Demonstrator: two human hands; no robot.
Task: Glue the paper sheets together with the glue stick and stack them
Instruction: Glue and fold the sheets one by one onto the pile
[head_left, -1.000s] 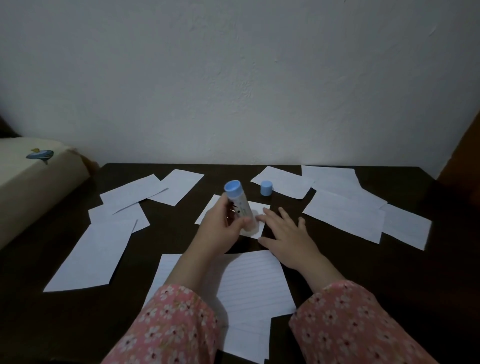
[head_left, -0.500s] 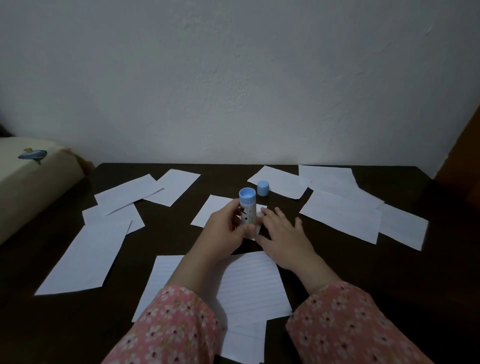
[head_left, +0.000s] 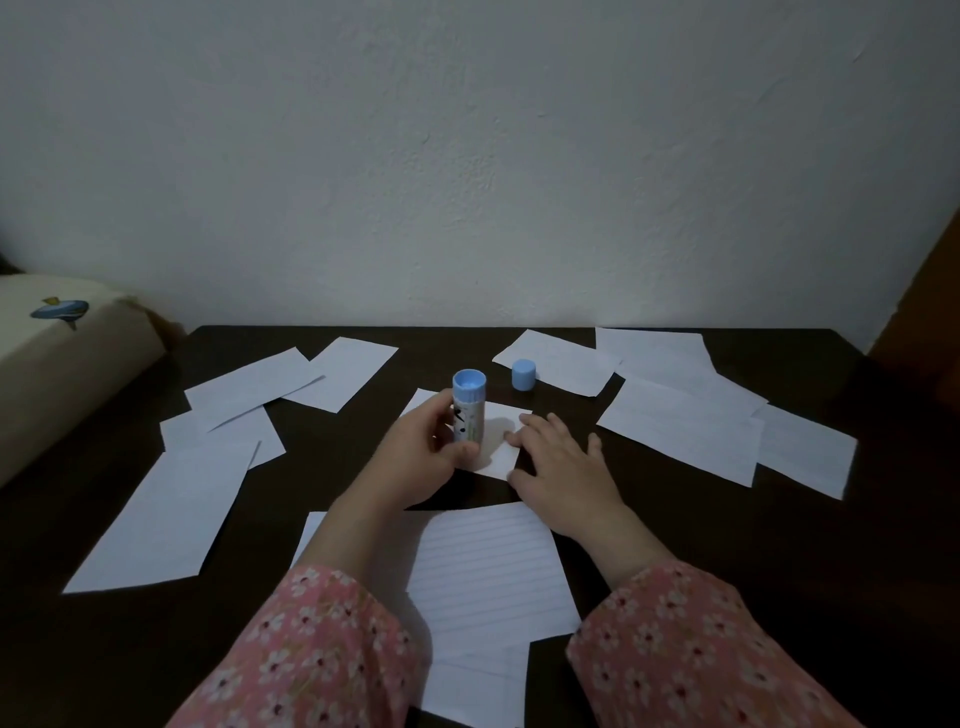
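Note:
My left hand (head_left: 421, 457) grips a glue stick (head_left: 467, 410), white with a blue end facing up, its lower end down on a small white sheet (head_left: 501, 449) in the middle of the dark table (head_left: 675, 525). My right hand (head_left: 563, 467) lies flat with spread fingers on the right part of that sheet. The stick's blue cap (head_left: 523, 375) stands alone just behind. A stack of lined sheets (head_left: 488, 577) lies near me between my forearms.
Several loose white sheets lie scattered: a group on the left (head_left: 156, 525), two at the back left (head_left: 340, 371), and a group on the right (head_left: 680, 431). A beige cushion (head_left: 62, 364) sits off the table's left edge. A white wall stands behind.
The glue stick in my left hand moved right across the small sheet, then back left a little. My right hand stayed on the sheet.

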